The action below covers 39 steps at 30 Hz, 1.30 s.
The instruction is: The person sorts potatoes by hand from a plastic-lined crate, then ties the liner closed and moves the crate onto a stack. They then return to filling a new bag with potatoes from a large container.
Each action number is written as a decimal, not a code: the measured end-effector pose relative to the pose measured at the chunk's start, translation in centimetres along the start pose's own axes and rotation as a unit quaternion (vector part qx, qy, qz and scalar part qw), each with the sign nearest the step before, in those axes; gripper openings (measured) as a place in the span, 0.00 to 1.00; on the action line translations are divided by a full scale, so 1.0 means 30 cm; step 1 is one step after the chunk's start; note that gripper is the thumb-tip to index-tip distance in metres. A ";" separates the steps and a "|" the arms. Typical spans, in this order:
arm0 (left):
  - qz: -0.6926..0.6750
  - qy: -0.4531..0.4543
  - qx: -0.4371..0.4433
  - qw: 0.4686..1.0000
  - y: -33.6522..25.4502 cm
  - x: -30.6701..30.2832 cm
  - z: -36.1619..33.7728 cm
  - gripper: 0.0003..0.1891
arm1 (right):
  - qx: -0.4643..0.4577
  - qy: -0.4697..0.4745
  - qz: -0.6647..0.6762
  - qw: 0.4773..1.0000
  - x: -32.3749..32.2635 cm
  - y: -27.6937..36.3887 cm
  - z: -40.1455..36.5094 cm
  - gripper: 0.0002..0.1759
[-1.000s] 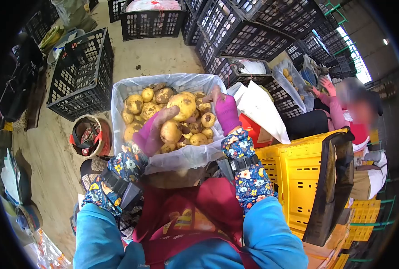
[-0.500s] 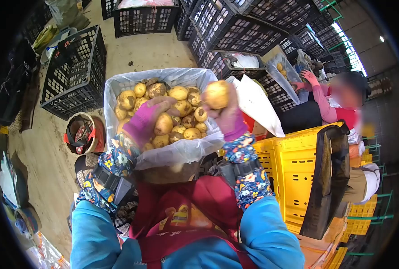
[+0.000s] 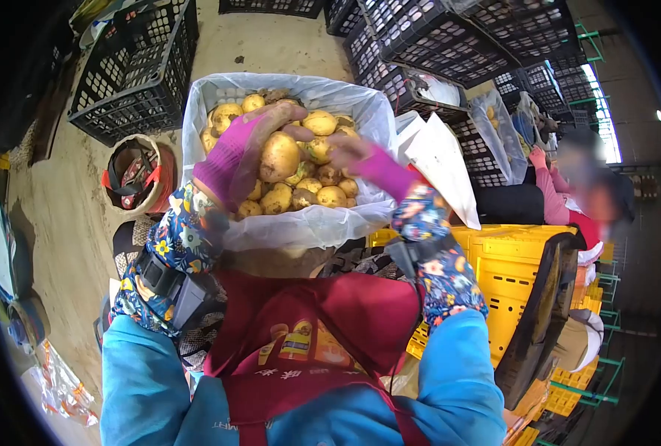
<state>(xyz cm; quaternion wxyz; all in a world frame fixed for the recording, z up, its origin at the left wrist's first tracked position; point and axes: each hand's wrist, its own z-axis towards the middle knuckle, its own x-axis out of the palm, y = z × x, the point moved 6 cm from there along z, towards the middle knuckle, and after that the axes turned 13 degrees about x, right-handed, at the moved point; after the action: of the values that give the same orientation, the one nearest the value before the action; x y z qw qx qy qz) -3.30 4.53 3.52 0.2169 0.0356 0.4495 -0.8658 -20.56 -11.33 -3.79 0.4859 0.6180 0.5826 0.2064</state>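
My left hand (image 3: 245,152), in a purple glove, holds a large yellow potato (image 3: 279,157) over the left part of a crate lined with clear plastic (image 3: 308,236). Many potatoes (image 3: 320,123), some smeared with soil, fill the crate. My right hand (image 3: 364,157), also gloved in purple, hovers above the crate's right side. Its fingers are blurred, and whether they hold anything cannot be made out.
An empty-looking black crate (image 3: 133,70) stands at the upper left, above a round bag (image 3: 139,172). Stacked black crates (image 3: 449,37) are at the upper right. Yellow crates (image 3: 505,275) and a seated co-worker (image 3: 557,197) are at the right.
The potato that was in my right hand no longer shows there. My left hand now has a potato raised in it. The view has shifted, and the co-worker's arms have lowered.
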 end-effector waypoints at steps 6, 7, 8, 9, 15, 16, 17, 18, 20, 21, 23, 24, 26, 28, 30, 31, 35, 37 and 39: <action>-0.172 -0.052 -0.177 0.968 -0.019 0.000 0.019 0.27 | 0.152 0.038 -0.523 0.838 0.368 -0.425 0.348 0.33; -0.259 -0.096 -0.276 0.921 -0.027 0.009 0.018 0.27 | 0.157 0.025 -0.563 0.811 0.383 -0.382 0.344 0.30; -0.211 -0.073 -0.234 0.946 -0.028 -0.003 0.017 0.26 | 0.160 0.028 -0.575 0.802 0.395 -0.365 0.336 0.30; -0.165 -0.045 -0.191 0.967 -0.029 -0.006 0.012 0.26 | 0.162 0.033 -0.575 0.801 0.397 -0.365 0.340 0.29; -0.087 0.012 -0.095 0.992 -0.032 -0.014 0.013 0.23 | 0.160 0.077 -0.475 0.862 0.394 -0.370 0.300 0.27; -0.074 0.021 -0.077 0.994 -0.030 -0.014 0.011 0.22 | 0.166 0.086 -0.442 0.878 0.389 -0.373 0.291 0.27; -0.061 0.031 -0.060 0.996 -0.029 -0.014 0.008 0.22 | 0.173 0.093 -0.403 0.894 0.381 -0.371 0.281 0.26; -0.059 0.036 -0.058 0.996 -0.025 -0.013 0.003 0.22 | 0.184 0.098 -0.357 0.911 0.369 -0.367 0.274 0.26; -0.054 0.047 -0.052 0.996 -0.016 -0.010 -0.007 0.22 | 0.205 0.083 -0.234 0.947 0.331 -0.347 0.277 0.25; -0.091 0.027 -0.079 0.992 0.012 -0.008 -0.021 0.23 | 0.210 0.067 -0.158 0.963 0.293 -0.334 0.274 0.25; -0.129 -0.014 -0.127 0.983 0.068 0.004 -0.033 0.26 | 0.150 0.013 -0.031 0.988 0.197 -0.276 0.282 0.23; -0.130 -0.036 -0.150 0.979 0.086 0.012 -0.033 0.27 | 0.118 -0.015 0.032 0.992 0.134 -0.248 0.275 0.22; -0.059 -0.082 -0.195 0.976 0.093 0.033 -0.012 0.29 | -0.262 -0.073 -0.343 0.899 0.051 0.008 0.124 0.22; 0.040 -0.042 -0.096 0.994 0.095 0.074 -0.010 0.39 | -0.089 0.015 -0.054 0.994 0.015 0.081 0.091 0.25; 0.019 -0.026 -0.077 0.996 0.041 0.118 -0.007 0.40 | 0.100 0.046 0.227 0.968 0.021 0.118 0.031 0.30; 0.069 0.003 -0.116 0.991 0.020 0.118 0.007 0.42 | -0.002 -0.065 0.160 0.985 0.001 0.140 0.027 0.33; 0.089 0.002 -0.088 0.992 0.013 0.148 -0.003 0.42 | -0.154 -0.324 0.039 0.933 0.047 0.222 -0.070 0.27; 0.123 0.008 -0.072 0.990 0.015 0.156 -0.017 0.42 | -0.173 -0.356 -0.013 0.918 0.040 0.239 -0.089 0.21; 0.141 0.013 -0.057 0.988 0.015 0.159 -0.024 0.41 | -0.121 -0.300 0.090 0.942 0.014 0.190 -0.064 0.21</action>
<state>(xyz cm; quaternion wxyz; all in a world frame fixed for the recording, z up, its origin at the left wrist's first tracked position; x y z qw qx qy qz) -7.52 3.23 1.52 0.3323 0.0974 0.4915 -0.7991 -19.07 -9.38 1.73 0.6887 0.6375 0.3227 0.1229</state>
